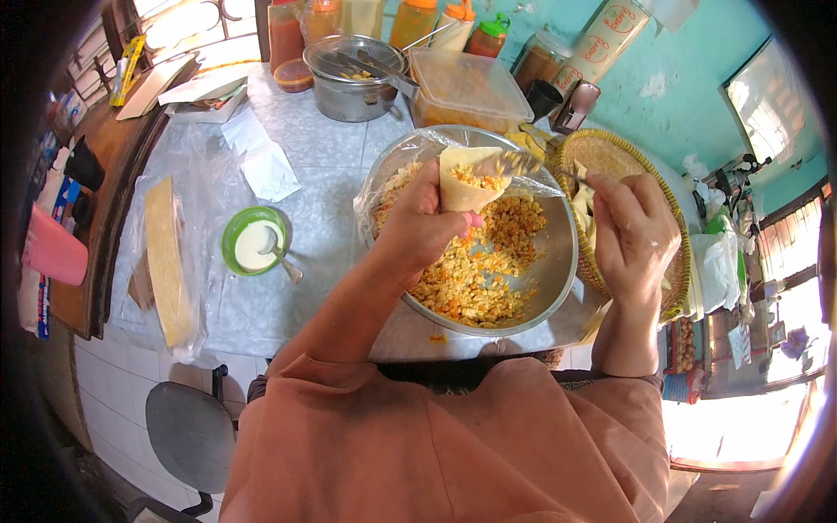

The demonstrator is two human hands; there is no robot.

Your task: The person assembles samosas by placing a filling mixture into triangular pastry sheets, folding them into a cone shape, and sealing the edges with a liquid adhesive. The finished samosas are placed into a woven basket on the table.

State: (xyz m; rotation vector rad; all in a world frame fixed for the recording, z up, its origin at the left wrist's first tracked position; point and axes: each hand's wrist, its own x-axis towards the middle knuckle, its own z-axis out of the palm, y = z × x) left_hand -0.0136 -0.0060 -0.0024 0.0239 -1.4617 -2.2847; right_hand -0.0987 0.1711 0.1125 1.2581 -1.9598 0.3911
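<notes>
Over a wide metal bowl (558,288), my left hand (423,222) grips a pale dough wrapper (466,199) folded into a cone. Orange-yellow chopped filling (482,179) shows inside its top. My right hand (635,227) pinches the handle of a spoon (514,164), whose blurred head is at the cone's mouth. More crumbly filling (488,270) with orange bits lies in the bowl, and clear plastic film covers part of its far rim. Behind my right hand stands a round woven basket (615,148) with pale folded pieces (582,209) in it.
A green bowl (228,240) of white paste holds another spoon (283,261). Left of it, stacked wrapper sheets (164,261) lie in clear plastic. A metal pot with a strainer (353,96), a plastic tub (471,83) and several bottles line the back. A grey chair (187,436) stands below.
</notes>
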